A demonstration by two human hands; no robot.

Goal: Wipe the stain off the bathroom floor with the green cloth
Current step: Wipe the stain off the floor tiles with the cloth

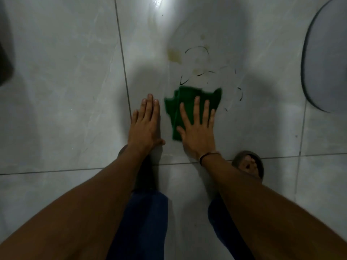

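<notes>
The green cloth (187, 102) lies crumpled on the grey tiled floor (65, 72). My right hand (198, 128) presses flat on its near part, fingers spread. My left hand (145, 124) rests flat on the bare tile just left of the cloth, fingers together, holding nothing. A yellowish stain (175, 56) sits on the floor beyond the cloth, with smaller pale spots (197, 71) and thin dark curved marks (197, 48) around it. The cloth's far edge stops short of the main stain.
A round grey mat or lid (326, 59) lies at the right edge. A dark object (4, 59) sits at the left edge. My sandalled foot (248, 164) is behind my right wrist. Grout lines (123, 59) cross the tiles.
</notes>
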